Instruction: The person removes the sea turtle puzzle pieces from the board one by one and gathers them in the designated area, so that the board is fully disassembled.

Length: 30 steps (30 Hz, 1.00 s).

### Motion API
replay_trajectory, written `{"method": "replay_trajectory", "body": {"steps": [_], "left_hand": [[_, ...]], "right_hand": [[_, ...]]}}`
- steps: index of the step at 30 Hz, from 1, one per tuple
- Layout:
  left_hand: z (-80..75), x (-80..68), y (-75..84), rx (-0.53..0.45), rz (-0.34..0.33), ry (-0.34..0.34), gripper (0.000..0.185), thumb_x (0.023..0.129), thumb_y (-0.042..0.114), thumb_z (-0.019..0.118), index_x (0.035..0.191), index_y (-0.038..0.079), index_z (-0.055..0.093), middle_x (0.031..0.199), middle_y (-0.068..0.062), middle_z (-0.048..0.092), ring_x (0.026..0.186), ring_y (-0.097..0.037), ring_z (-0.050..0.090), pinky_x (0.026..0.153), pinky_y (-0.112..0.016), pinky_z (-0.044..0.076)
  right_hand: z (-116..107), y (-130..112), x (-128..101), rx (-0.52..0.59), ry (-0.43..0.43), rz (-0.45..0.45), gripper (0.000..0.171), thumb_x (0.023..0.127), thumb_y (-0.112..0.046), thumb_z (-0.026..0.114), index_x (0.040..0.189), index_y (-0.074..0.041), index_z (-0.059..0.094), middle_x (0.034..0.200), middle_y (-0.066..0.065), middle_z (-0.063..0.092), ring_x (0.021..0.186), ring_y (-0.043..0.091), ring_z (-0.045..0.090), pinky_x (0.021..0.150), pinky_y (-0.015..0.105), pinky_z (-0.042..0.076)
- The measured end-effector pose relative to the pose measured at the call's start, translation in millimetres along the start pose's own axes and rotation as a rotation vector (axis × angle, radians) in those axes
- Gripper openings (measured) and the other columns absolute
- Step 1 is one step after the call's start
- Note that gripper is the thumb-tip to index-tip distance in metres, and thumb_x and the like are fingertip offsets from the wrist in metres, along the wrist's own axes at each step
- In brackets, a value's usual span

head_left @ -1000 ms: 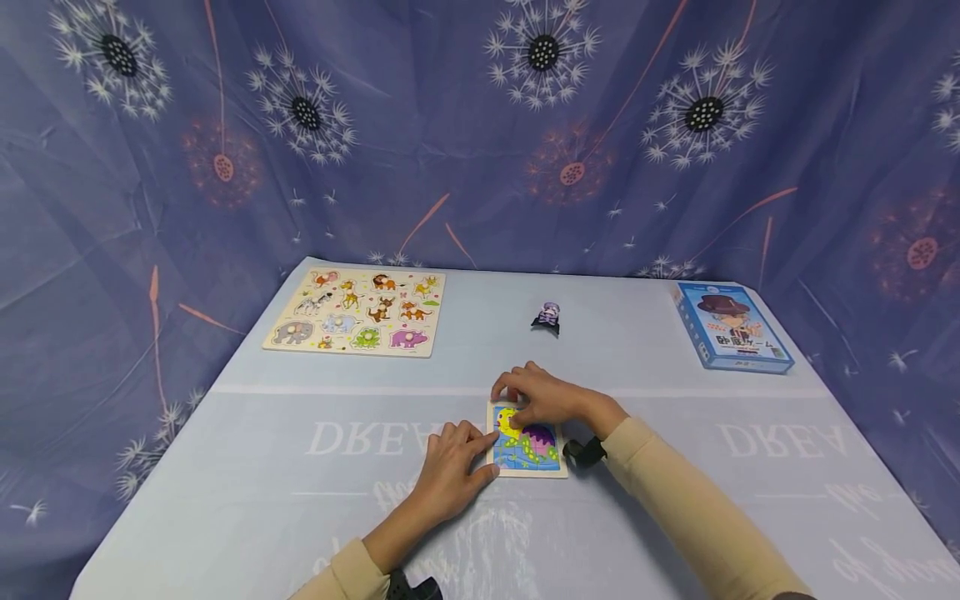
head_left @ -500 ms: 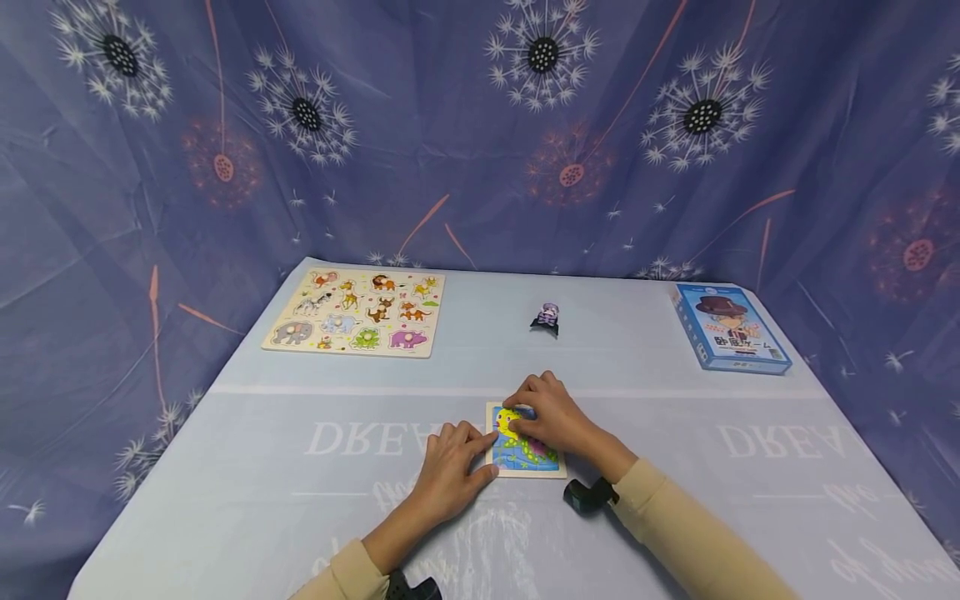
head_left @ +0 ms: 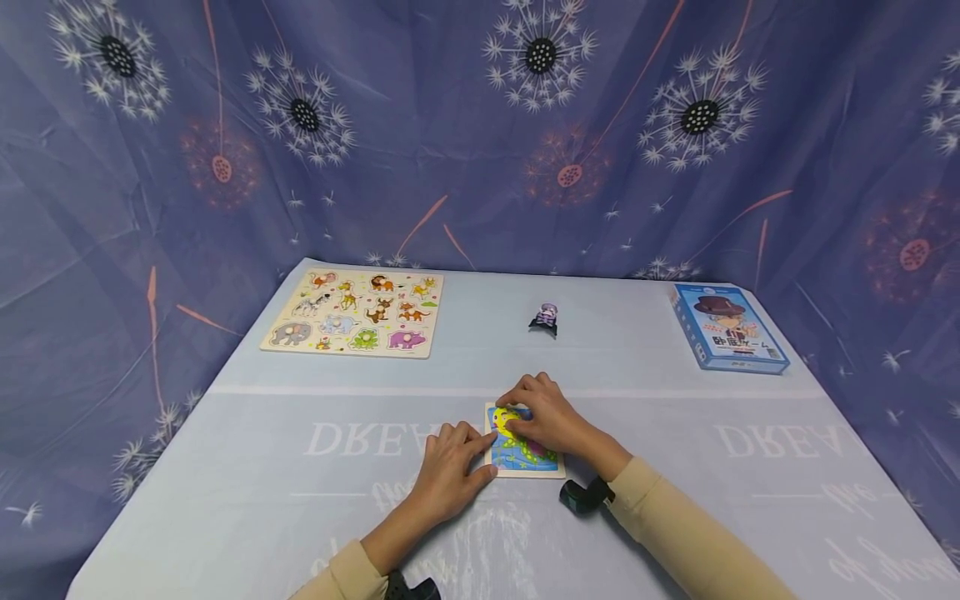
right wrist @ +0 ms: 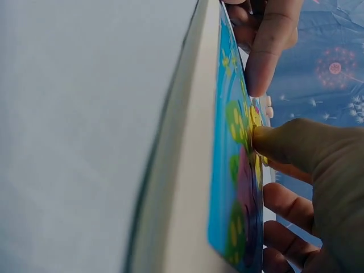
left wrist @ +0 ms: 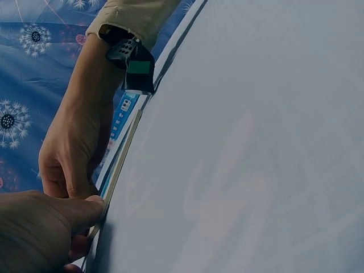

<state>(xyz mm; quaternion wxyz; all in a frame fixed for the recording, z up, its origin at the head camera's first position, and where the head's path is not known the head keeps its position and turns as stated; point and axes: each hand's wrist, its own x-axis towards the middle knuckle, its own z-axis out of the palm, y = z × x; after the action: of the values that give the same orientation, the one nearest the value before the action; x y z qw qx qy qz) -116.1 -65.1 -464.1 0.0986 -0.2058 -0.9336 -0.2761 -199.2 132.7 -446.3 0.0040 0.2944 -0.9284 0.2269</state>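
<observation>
right hand (head_left: 542,419) presses flat on the small puzzle (head_left: 525,454), left hand (head_left: 448,471) fingers steady its edge; uneven pressure could pop pieces loose.

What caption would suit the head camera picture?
Both hands, left hand and right hand, rest on a small picture puzzle on the table.
</observation>
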Motion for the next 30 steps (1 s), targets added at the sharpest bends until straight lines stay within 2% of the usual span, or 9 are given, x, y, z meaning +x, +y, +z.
{"method": "replay_trajectory", "body": {"steps": [13, 24, 30], "left_hand": [[0.2, -0.8, -0.1, -0.01, 0.005, 0.002, 0.044, 0.08, 0.027, 0.071, 0.121, 0.015, 0.066, 0.095, 0.006, 0.054, 0.082, -0.008, 0.038, 0.069, -0.026, 0.022], [0.1, -0.3, -0.4, -0.003, -0.001, -0.004, 0.045, 0.08, 0.028, 0.071, 0.123, 0.016, 0.065, 0.096, 0.006, 0.054, 0.082, -0.008, 0.038, 0.069, -0.026, 0.022], [0.3, -0.4, -0.2, -0.009, -0.003, -0.002, 0.045, 0.08, 0.027, 0.071, 0.123, 0.016, 0.065, 0.096, 0.006, 0.054, 0.082, -0.008, 0.038, 0.069, -0.026, 0.022]], "right_hand": [[-0.6, 8.2, 4.5, 0.052, -0.018, -0.041, 0.026, 0.082, -0.028, 0.071, 0.107, -0.021, 0.071, 0.095, -0.007, 0.058, 0.085, 0.009, 0.037, 0.078, 0.03, 0.031], [0.0, 12.6, 7.3, -0.02, 0.041, -0.144, 0.024, 0.082, -0.029, 0.072, 0.104, -0.019, 0.073, 0.094, -0.007, 0.06, 0.085, 0.008, 0.04, 0.078, 0.029, 0.033], [1.7, 16.2, 6.6, -0.048, 0.064, -0.121, 0.025, 0.082, -0.032, 0.071, 0.103, -0.018, 0.072, 0.094, -0.007, 0.062, 0.083, 0.007, 0.04, 0.076, 0.028, 0.033]]}}
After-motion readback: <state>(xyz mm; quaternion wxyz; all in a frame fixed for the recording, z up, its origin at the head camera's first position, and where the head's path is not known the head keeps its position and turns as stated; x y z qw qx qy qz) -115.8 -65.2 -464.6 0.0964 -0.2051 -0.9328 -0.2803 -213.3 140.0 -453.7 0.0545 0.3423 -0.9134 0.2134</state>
